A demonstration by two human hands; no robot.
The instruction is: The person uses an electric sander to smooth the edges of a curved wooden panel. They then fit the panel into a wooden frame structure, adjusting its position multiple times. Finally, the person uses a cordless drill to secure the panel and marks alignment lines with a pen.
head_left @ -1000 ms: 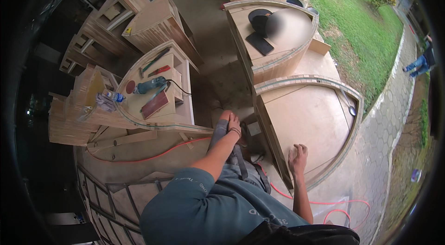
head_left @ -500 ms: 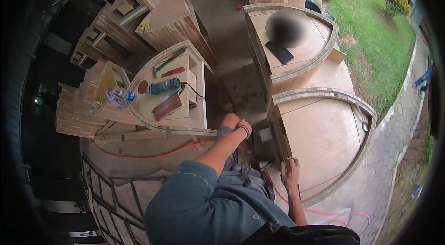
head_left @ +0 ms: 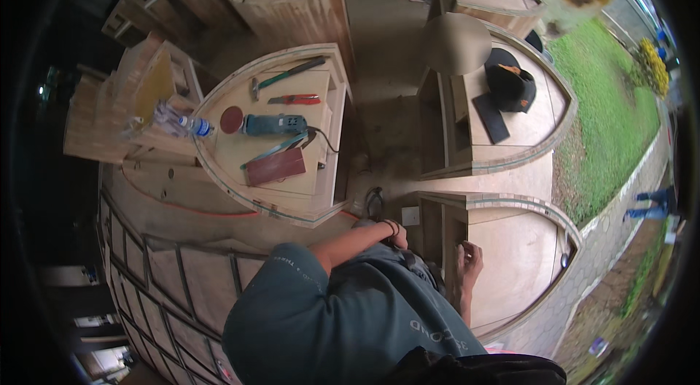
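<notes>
Although the left hand's [head_left: 398, 236] grip is unclear, the half-curled right hand [head_left: 472, 261] touches cabinetry [head_left: 516, 261].

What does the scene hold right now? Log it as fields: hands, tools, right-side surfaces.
Left hand: close to the body; grip cannot be told
Right hand: at the inner edge of the near right cabinet top, nothing seen in it
Left cabinet top: hammer, red hand tool, teal power tool, dark-red block
Disc: round, dark red, at the power tool's left end
Far right cabinet top: black cap beside a dark flat slab
</notes>
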